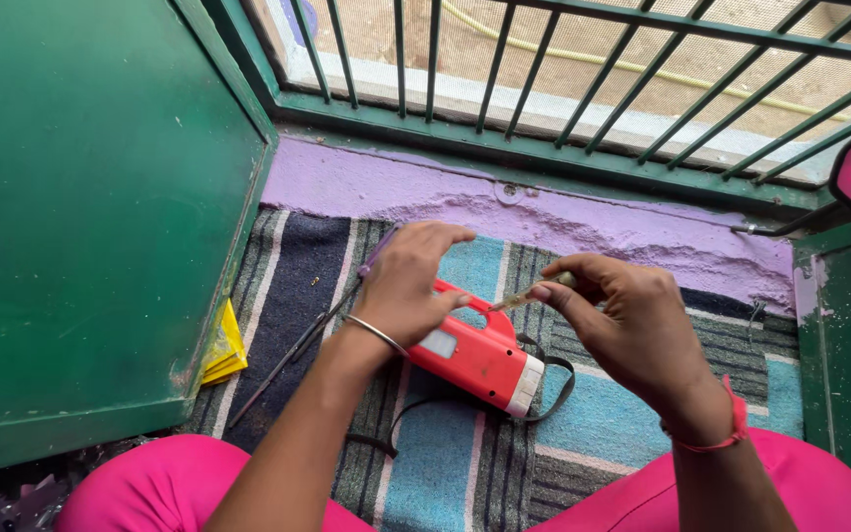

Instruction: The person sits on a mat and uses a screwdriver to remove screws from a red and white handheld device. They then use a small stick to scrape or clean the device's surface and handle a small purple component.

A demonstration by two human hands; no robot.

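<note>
Red plastic marks the torch (475,357), a hand lamp with a white front rim and a small pale panel on its side, lying on a striped rug (583,394) of blue, grey and dark bands. It sits near the middle of the rug, its white end turned toward the near right corner, and a black strap (551,386) loops out from it across the stripes.

The left hand (408,281) rests on the far end of the torch, fingers curved over the body and the grip loosely closed about it; a thin metal bangle (376,333) circles the wrist. The right hand (632,320) hovers just right of the torch, its fingertips pinched shut on a slim screwdriver (527,292) whose point slants down to the red casing beside the left thumb. A pink thread band (731,419) is tied on that wrist.

Along the rug's left edge lie thin dark rods (297,347), and a folded yellow scrap (223,350) is tucked against the foot of a green metal door (90,217). Beyond the rug's far edge runs a rough lilac ledge (544,212) under green window bars (583,89). Bright pink trouser knees (164,483) frame the near edge on both sides.
</note>
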